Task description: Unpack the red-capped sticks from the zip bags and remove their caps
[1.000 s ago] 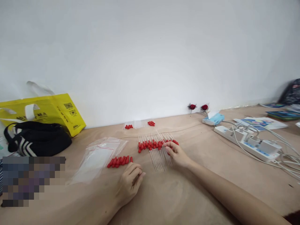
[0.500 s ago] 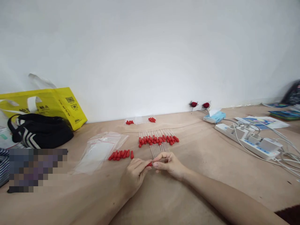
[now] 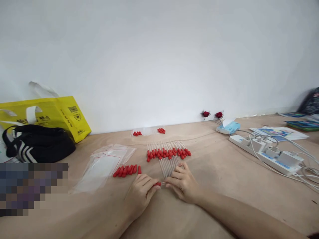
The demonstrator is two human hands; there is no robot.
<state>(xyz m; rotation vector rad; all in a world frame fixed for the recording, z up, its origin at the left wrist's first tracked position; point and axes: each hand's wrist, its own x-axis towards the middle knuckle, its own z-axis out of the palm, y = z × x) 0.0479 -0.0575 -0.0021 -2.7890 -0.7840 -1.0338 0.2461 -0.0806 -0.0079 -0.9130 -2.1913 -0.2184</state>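
Note:
Between thumb and fingers, my left hand (image 3: pixel 141 194) pinches a red rubber dropper bulb (image 3: pixel 157 184). My right hand (image 3: pixel 185 186) is closed on the clear glass dropper tube (image 3: pixel 163 183) that meets the bulb's open end. Just beyond my right hand lies a row of bare glass tubes (image 3: pixel 167 167). Farther back, a row of droppers with red bulbs (image 3: pixel 163 153) rests with the tubes pointing at the wall. Loose red bulbs (image 3: pixel 126 170) lie beyond and left of my left hand.
Clear zip bags (image 3: pixel 104 164) are spread at the left. More bagged red bulbs (image 3: pixel 161 130) lie by the wall. A yellow bag (image 3: pixel 72 116) and a black bag (image 3: pixel 47 142) stand far left. A white power strip (image 3: pixel 264 154) with cables and a blue tissue pack (image 3: pixel 229 127) are at right.
My right hand has shifted its grip along the tube, away from the bulb, and its fingers are more curled. My left hand still pinches the bulb. The view has tilted slightly up.

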